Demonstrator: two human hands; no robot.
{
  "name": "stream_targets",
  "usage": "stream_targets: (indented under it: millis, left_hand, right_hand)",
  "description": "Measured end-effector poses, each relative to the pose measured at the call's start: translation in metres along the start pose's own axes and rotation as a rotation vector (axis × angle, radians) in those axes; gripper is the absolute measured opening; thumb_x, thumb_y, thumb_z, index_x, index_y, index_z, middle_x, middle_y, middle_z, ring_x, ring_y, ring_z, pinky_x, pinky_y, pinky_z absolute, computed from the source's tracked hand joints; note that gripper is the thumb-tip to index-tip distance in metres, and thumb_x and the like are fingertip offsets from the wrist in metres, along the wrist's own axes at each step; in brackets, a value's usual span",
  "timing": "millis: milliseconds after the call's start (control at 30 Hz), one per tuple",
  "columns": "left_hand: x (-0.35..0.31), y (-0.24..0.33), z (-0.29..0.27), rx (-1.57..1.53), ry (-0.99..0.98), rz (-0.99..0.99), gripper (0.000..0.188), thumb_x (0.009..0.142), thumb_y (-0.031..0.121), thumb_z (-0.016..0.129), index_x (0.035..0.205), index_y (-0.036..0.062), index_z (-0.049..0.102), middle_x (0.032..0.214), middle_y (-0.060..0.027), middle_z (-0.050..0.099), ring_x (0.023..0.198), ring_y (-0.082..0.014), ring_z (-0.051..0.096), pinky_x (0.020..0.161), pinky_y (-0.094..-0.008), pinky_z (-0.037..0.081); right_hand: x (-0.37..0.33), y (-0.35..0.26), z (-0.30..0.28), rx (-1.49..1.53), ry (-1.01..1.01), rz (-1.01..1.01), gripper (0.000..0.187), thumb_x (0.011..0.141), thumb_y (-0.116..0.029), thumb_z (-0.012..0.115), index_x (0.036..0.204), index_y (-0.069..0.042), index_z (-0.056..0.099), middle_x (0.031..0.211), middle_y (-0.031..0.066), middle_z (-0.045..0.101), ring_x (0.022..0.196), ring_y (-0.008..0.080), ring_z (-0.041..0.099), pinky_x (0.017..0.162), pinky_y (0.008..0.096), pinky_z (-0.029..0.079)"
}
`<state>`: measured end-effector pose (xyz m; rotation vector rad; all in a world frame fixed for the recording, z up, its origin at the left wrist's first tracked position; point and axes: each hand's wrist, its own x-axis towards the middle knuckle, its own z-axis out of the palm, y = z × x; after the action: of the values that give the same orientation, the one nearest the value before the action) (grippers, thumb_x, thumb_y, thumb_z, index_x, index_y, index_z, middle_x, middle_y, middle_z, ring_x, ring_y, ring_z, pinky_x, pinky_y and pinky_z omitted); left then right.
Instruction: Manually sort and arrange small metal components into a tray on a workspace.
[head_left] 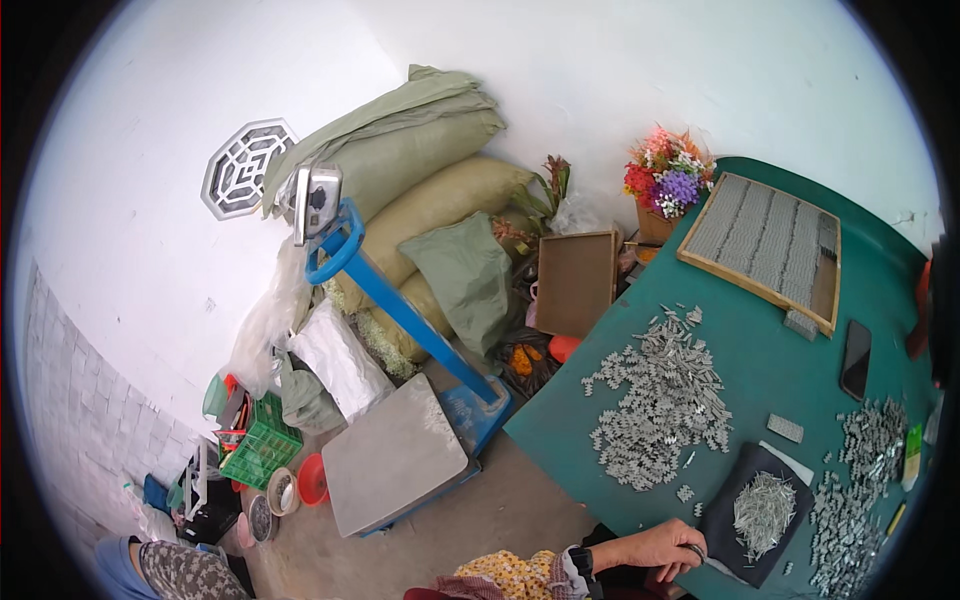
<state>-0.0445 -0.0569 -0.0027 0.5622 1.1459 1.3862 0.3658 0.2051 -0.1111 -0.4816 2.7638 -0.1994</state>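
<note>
My left hand point(660, 548) reaches in from the lower edge, a dark band at its wrist, and hovers by the near edge of the green table point(560, 420). Its fingers are curled together round something dark and small that I cannot make out. Just right of it lies a folded dark cloth point(717, 525) with a heap of thin silvery pins point(765, 515) on top. A large pile of small grey metal pieces point(660, 400) spreads beyond the hand. More such pieces form a second pile point(850, 510) right of the cloth. My right hand is out of view.
A wooden-framed tray point(690, 245) of grey rows lies at the far right, near a black phone point(855, 360) and a small grey block point(785, 428). Left of the table stands a blue platform scale point(400, 450). Stuffed sacks point(430, 150), flowers point(675, 180) and a green basket point(262, 440) line the wall.
</note>
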Motion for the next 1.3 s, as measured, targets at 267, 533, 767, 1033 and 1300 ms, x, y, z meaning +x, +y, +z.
stream_targets:
  millis: [267,533,767,1033,1300]
  left_hand:
    - [0.004,0.001,0.000,0.013,-0.015,0.006,0.016,0.093,0.012,0.059,0.097,-0.0036,0.062,0.069,-0.0066,0.059,0.049,-0.0133,0.063,0.039,-0.0224,0.047]
    - [0.001,0.003,0.000,0.027,-0.005,0.001,0.018,0.093,0.012,0.059,0.099,-0.0045,0.062,0.069,-0.0066,0.059,0.049,-0.0134,0.063,0.039,-0.0230,0.048]
    - [0.000,0.004,0.001,0.052,-0.001,0.016,0.018,0.093,0.012,0.059,0.099,-0.0044,0.062,0.069,-0.0063,0.059,0.049,-0.0133,0.063,0.040,-0.0227,0.048]
    - [0.000,-0.001,0.002,0.042,0.002,0.015,0.017,0.093,0.012,0.059,0.099,-0.0038,0.062,0.068,-0.0059,0.059,0.049,-0.0130,0.063,0.040,-0.0226,0.048]
    - [0.000,0.002,0.002,0.034,0.006,0.000,0.016,0.094,0.012,0.059,0.097,-0.0031,0.063,0.070,-0.0055,0.059,0.052,-0.0119,0.062,0.041,-0.0221,0.048]
  right_hand:
    - [-0.004,-0.011,-0.016,-0.120,-0.001,-0.015,0.014,0.077,-0.015,0.057,0.074,-0.005,0.065,0.074,0.0167,0.060,0.068,0.0317,0.060,0.059,0.0415,0.048]
    - [-0.002,0.006,0.012,-0.015,0.066,-0.134,0.012,0.077,-0.012,0.055,0.066,-0.010,0.060,0.067,0.0126,0.055,0.063,0.0280,0.058,0.056,0.0390,0.045]
    - [-0.010,0.009,0.031,-0.492,-0.042,-0.075,0.012,0.082,-0.013,0.054,0.073,-0.010,0.062,0.069,0.0120,0.058,0.062,0.0255,0.059,0.054,0.0399,0.047]
    - [0.008,0.010,-0.008,-0.756,0.083,-0.261,0.020,0.085,-0.018,0.053,0.088,-0.003,0.066,0.098,0.0208,0.069,0.079,0.0330,0.068,0.063,0.0374,0.054]
    - [0.038,0.010,-0.046,-0.643,-0.033,-0.451,0.019,0.084,-0.019,0.054,0.084,-0.004,0.067,0.092,0.0192,0.069,0.077,0.0320,0.067,0.062,0.0382,0.053]
